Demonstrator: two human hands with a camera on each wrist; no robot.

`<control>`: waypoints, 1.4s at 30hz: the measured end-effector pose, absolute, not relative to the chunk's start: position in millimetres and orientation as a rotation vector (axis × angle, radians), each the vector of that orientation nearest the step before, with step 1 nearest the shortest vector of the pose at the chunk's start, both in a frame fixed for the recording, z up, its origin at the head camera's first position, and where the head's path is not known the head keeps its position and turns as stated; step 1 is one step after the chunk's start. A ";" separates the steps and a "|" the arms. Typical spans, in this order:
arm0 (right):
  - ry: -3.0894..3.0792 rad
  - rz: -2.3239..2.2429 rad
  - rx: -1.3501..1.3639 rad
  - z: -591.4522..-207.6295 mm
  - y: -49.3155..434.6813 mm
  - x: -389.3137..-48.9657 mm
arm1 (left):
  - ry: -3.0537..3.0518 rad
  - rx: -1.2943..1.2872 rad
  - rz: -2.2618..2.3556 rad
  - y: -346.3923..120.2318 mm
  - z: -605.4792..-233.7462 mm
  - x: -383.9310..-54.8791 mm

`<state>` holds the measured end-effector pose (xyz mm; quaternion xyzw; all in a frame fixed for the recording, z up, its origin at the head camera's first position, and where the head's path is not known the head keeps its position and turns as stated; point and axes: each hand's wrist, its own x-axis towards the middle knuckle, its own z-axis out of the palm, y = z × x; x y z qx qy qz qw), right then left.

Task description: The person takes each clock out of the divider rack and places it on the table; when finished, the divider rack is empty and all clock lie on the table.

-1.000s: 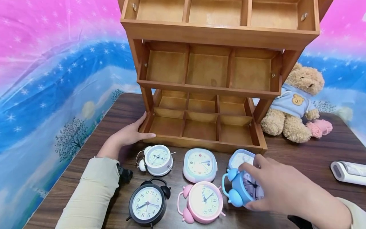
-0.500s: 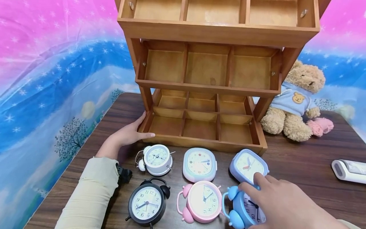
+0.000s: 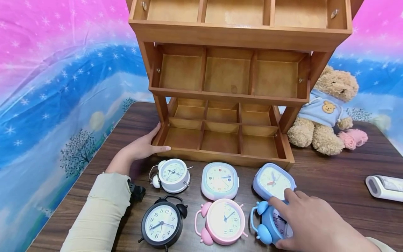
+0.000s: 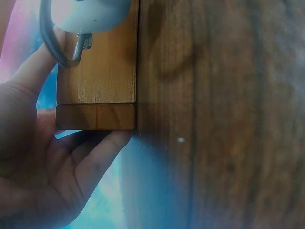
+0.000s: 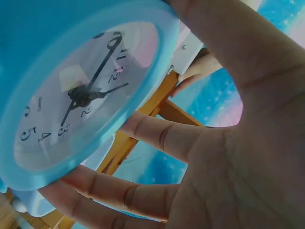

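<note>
My left hand holds the lower left corner of a wooden tiered shelf, thumb on its front edge and fingers along its side. With my right hand I grip a light blue twin-bell alarm clock by its rim, its bells turned left. In the right wrist view the clock's dial sits between thumb and fingertips. Just behind it lies a periwinkle clock. To its left is a pink twin-bell alarm clock, then a black one. A white alarm clock and a pastel rounded-square clock lie nearer the shelf.
The shelf's upper tiers rise above the clocks, divided into compartments. A teddy bear sits right of the shelf, beside a pink bundle. A white device lies on the dark wood table at the right.
My right hand and the blue clock have moved toward me, then slightly right and back, uncovering the periwinkle clock. The left hand stays on the shelf.
</note>
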<state>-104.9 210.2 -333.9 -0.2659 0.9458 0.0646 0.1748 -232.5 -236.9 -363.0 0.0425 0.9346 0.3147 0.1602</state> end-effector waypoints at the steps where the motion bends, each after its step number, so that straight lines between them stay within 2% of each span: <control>1: 2.688 0.187 -0.744 -334.6 210.3 -104.8 | 2.669 0.123 0.897 -236.9 -363.0 -232.4; 31: 2.773 0.151 -0.663 -348.6 207.6 -102.4 | 2.633 0.200 0.870 -237.4 -366.7 -248.5; 35: 2.854 0.162 -0.659 -340.8 207.3 -102.9 | 2.672 0.198 0.821 -239.5 -361.1 -229.7; 42: 3.130 0.015 -0.694 -326.2 205.1 -110.9 | 2.907 0.152 0.679 -226.8 -349.1 -166.5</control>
